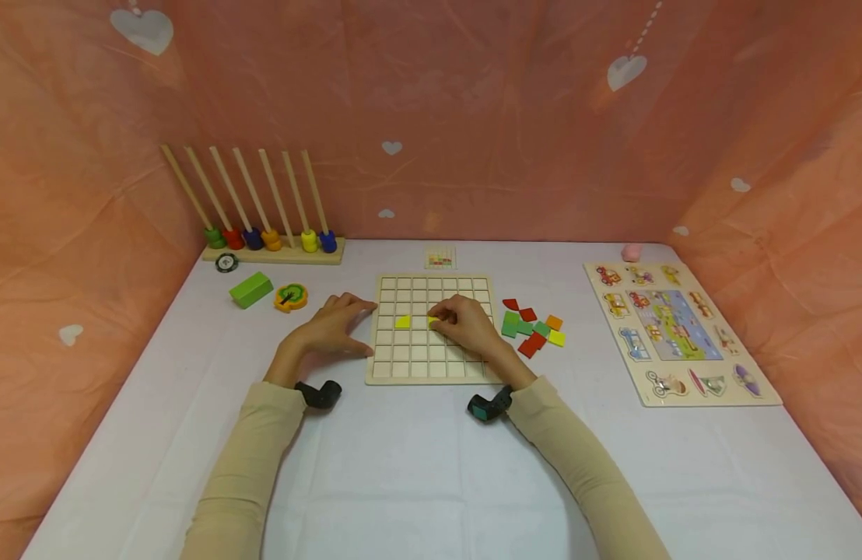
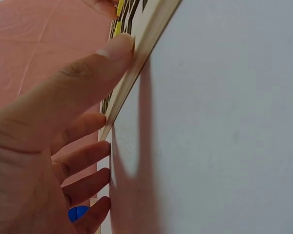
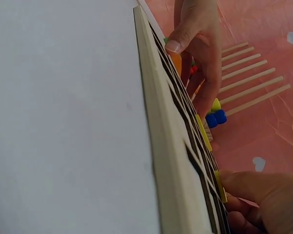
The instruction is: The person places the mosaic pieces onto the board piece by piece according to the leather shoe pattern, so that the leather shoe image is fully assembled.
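A wooden grid board (image 1: 406, 370) lies flat on the white table between the hands. My left hand (image 1: 331, 325) rests at its left edge, thumb and index fingertip touching the frame, fingers spread and holding nothing. Between thumb and fingers, my right hand (image 1: 467, 325) pinches a small yellow tile (image 3: 220, 187) over the middle cells of the board. Another yellow tile (image 1: 402, 322) sits in a cell to the left, in the same row. Most of the pinched tile is hidden by the fingers in the head view.
Loose red, green, orange and yellow tiles (image 1: 526, 327) lie right of the board. A small pattern card (image 1: 440, 258) is behind it. At back left stand a peg rack (image 1: 273, 254), a green block (image 1: 251, 290) and a tree piece (image 1: 291, 297). A picture puzzle (image 1: 655, 373) lies far right.
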The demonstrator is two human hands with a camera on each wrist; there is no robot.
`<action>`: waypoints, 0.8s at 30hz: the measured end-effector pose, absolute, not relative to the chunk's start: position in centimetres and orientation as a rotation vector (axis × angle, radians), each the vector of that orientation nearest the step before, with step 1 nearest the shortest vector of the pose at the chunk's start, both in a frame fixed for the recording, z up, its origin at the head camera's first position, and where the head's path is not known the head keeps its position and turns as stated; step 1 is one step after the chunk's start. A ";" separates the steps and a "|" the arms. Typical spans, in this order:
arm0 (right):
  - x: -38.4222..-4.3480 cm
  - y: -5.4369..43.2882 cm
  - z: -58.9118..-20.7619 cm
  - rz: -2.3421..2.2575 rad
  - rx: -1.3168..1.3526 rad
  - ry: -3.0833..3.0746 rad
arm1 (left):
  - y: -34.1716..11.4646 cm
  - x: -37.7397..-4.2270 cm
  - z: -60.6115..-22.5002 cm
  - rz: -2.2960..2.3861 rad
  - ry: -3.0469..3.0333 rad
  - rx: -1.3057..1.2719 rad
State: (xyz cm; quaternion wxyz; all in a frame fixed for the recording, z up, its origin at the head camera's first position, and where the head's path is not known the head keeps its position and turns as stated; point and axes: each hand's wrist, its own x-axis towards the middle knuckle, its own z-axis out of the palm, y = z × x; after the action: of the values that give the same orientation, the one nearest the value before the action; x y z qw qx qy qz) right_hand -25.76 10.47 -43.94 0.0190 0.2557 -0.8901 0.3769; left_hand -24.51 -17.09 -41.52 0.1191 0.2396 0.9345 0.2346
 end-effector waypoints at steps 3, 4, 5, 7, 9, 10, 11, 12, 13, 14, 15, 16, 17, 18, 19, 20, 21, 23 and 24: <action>-25.8 10.5 -43.9 1.152 0.818 -2.762 | -17.1 -24.5 -41.4 0.689 2.729 0.703; -25.7 10.5 -43.8 1.151 0.825 -2.763 | -17.0 -24.5 -41.4 0.689 2.728 0.703; -25.7 10.5 -43.8 1.149 0.832 -2.764 | -17.0 -24.5 -41.4 0.690 2.727 0.702; -25.8 10.6 -43.7 1.143 0.844 -2.768 | -17.0 -24.5 -41.4 0.690 2.726 0.699; -25.8 10.6 -43.6 1.143 0.856 -2.775 | -17.1 -24.5 -41.4 0.689 2.728 0.699; -25.8 10.7 -43.6 1.142 0.860 -2.780 | -17.1 -24.5 -41.5 0.688 2.729 0.700; -25.8 10.7 -43.5 1.138 0.871 -2.780 | -17.1 -24.5 -41.5 0.689 2.730 0.700; -25.9 10.9 -43.5 1.148 0.875 -2.778 | -17.2 -24.5 -41.6 0.688 2.731 0.704; -25.9 11.1 -43.4 1.158 0.882 -2.769 | -17.2 -24.5 -41.6 0.687 2.732 0.704; -26.0 11.3 -43.2 1.172 0.885 -2.757 | -17.2 -24.5 -41.6 0.688 2.732 0.706; -26.1 11.7 -43.1 1.184 0.882 -2.744 | -17.2 -24.5 -41.7 0.690 2.733 0.707; -26.2 12.2 -42.9 1.193 0.867 -2.732 | -17.3 -24.5 -41.7 0.689 2.735 0.714; -26.3 12.8 -42.7 1.205 0.854 -2.716 | -17.3 -24.6 -41.8 0.691 2.735 0.715; -26.4 13.5 -42.5 1.214 0.827 -2.706 | -17.3 -24.6 -41.8 0.690 2.737 0.720; -26.5 14.3 -42.3 1.205 0.805 -2.698 | -17.3 -24.6 -41.8 0.690 2.738 0.720; -26.6 15.1 -42.1 1.198 0.775 -2.694 | -17.3 -24.6 -41.8 0.690 2.738 0.723; -26.6 15.9 -41.8 1.185 0.746 -2.697 | -17.3 -24.6 -41.9 0.690 2.738 0.721; -26.7 17.7 -41.4 1.158 0.696 -2.704 | -17.3 -24.7 -41.9 0.691 2.736 0.714; -26.6 18.6 -41.2 1.142 0.665 -2.717 | -17.3 -24.7 -41.9 0.688 2.736 0.712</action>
State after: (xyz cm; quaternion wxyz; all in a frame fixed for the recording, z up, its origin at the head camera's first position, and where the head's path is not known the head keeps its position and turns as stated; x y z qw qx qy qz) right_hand -26.63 18.58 -41.21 0.0599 0.2198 -0.8976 0.3773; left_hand -24.72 -17.29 -41.93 0.1157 0.2429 0.9341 0.2348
